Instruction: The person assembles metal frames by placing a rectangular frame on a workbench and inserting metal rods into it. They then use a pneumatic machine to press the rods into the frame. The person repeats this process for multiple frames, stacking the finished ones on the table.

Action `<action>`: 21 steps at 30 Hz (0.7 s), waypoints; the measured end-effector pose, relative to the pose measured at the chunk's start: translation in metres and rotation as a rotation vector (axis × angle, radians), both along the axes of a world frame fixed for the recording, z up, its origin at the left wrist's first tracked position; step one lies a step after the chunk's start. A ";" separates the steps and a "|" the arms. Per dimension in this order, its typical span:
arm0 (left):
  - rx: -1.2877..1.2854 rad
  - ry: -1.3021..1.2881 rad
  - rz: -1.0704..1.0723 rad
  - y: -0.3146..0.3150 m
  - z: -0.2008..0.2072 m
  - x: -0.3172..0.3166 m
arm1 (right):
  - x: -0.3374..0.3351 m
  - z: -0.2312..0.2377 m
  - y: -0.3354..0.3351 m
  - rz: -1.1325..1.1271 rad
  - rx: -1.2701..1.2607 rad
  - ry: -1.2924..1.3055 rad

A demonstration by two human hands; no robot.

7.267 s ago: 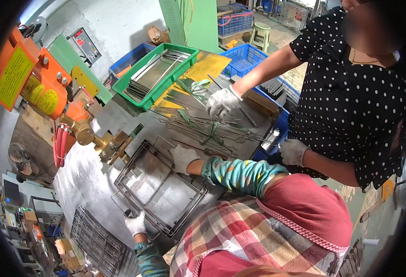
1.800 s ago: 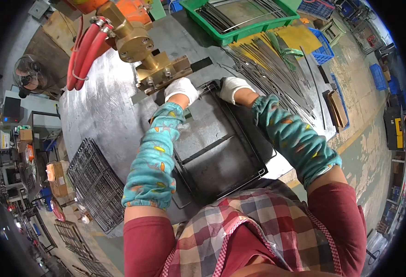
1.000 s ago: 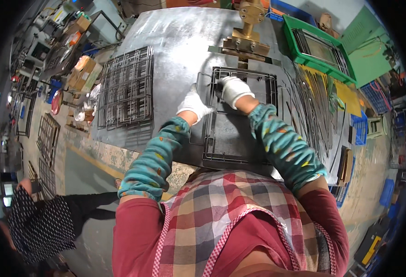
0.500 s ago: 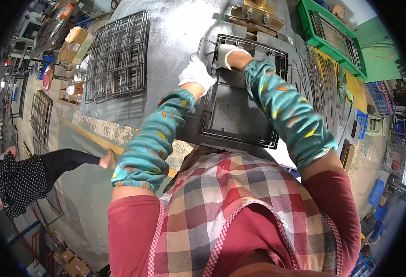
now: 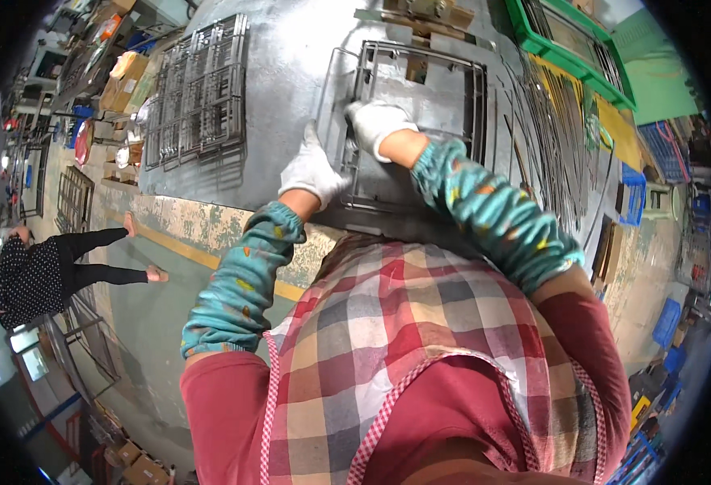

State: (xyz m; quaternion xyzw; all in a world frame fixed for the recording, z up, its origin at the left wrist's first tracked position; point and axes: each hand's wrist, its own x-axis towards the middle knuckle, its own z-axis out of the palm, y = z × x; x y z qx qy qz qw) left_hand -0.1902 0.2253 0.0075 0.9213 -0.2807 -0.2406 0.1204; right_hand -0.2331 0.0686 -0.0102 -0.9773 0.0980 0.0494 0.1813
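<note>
A rectangular black wire frame point(image 5: 480, 97) lies on the metal tabletop in front of me, its double bars running along the sides. A thin bent wire point(image 5: 330, 77) sticks out past its left side. My right hand point(image 5: 381, 129), in a white glove, has its fingers curled round the frame's left side bar. Lower on that same side, my left hand point(image 5: 313, 171), also gloved, closes on the bar with its thumb pointing up. The left fingertips are partly hidden by the glove.
A stack of wire grids point(image 5: 198, 97) lies on the table at left. Loose metal rods point(image 5: 561, 137) and a green crate point(image 5: 573, 48) are at right. A metal fixture point(image 5: 432, 16) stands at the far edge. Another person point(image 5: 36, 279) walks on the floor at left.
Both hands have slid toward me along the frame's left side, the left one also outward. The table appears shifted upward and left. The other person's legs have moved apart.
</note>
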 end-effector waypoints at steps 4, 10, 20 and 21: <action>0.006 -0.101 -0.049 -0.004 -0.003 0.004 | -0.003 -0.004 -0.020 0.108 0.060 -0.098; -0.236 -0.487 -0.533 0.008 0.011 -0.040 | -0.131 0.011 -0.047 0.080 0.203 -0.131; 0.011 -0.128 -0.830 -0.018 0.006 -0.020 | -0.188 0.026 -0.034 0.017 0.046 0.000; -0.006 -0.124 -0.820 -0.016 0.002 -0.020 | -0.188 0.024 -0.032 0.018 0.055 0.004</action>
